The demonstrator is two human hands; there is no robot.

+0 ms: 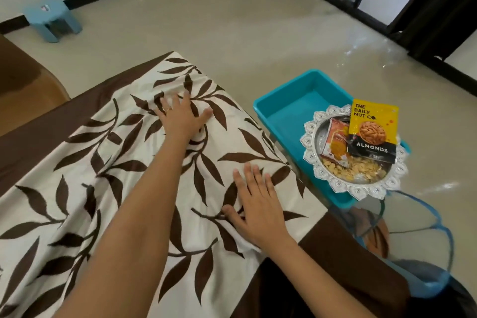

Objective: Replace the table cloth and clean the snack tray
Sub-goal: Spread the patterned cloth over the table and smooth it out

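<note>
Brown-leafed table cloth (85, 162) shows creases at 12 o'clock. Left hand (184, 117) and right hand (258, 205) press flat on it, grasping nothing. Sweep palms evenly toward 3 o'clock.

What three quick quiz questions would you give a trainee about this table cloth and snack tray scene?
1. True or false: the left hand and the right hand both lie flat, fingers straight, on the leaf-patterned table cloth.
2. Pick one: the silver snack tray rests on A) the table cloth, B) the teal tub, C) the right hand.
3. Fill in: the big word low on the yellow packet in the tray reads ____.
Key: 1 true; 2 B; 3 almonds.
</note>
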